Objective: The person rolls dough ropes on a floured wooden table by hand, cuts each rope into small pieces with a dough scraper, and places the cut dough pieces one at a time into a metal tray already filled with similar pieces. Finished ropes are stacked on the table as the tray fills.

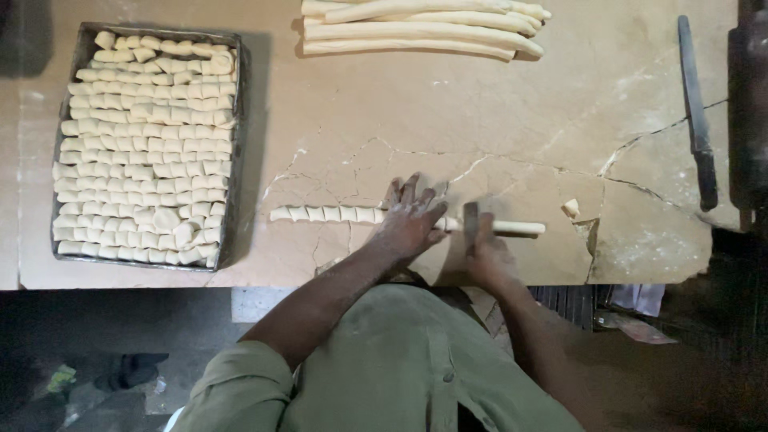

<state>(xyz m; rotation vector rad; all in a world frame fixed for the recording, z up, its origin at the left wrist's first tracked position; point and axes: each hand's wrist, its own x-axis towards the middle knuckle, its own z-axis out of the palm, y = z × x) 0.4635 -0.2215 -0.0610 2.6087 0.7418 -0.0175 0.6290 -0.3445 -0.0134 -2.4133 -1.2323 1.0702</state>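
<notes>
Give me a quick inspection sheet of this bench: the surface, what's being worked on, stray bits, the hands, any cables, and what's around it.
Surface: tan worktop, floured, cracked across the middle and right, a chunk missing at the near right edge.
Job's things: dough rope lying crosswise; cut pieces in a row at its left end; tray packed with pieces; uncut ropes stacked at the far edge.
Clutter: one dough scrap; long dark knife lying at the right.
Hands: left hand flat on the rope; right hand grips a small blade set on the rope.
Cables: nothing seen.
Surroundings: dark floor below, litter on it; details unclear.
</notes>
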